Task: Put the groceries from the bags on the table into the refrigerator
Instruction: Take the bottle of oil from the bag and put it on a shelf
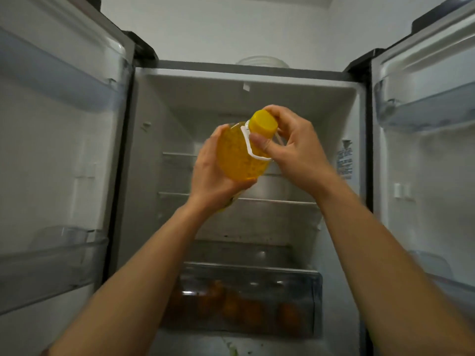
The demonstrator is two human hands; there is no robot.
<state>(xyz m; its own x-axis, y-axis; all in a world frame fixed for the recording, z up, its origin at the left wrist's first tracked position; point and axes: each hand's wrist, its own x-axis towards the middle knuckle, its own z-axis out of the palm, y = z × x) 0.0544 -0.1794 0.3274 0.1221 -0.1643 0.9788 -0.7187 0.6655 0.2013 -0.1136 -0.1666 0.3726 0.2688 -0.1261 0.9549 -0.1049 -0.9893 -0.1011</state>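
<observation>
Now the big refrigerator [231, 93] stands wide open, with its left door [59, 150] and right door [431, 163] swung out to each side. Inside the refrigerator are shelves [277, 200]. At its bottom a clear drawer [257, 276] holds round orange things [231, 307].

The yellow bottle [239, 155] is up in the air in front of the refrigerator's middle shelves, not on any shelf yet. Both hands hold it. The left hand [213, 173] wraps round the fat body from the left and from below. The right hand [295, 147] curls round the top end, with fingers behind the yellow cap [263, 127] and the thumb on the white handle [248, 147].

The bottle is tilted. Its long line runs from low on the left, by the left wrist, up to the right. The cap points up and to the right. The bottom end points down toward the shelves.

The shelves lie straight ahead, past the bottle. I cannot tell which hand is nearer the refrigerator. I think the bottle must be stood up straight and then pushed forward onto a shelf.
</observation>
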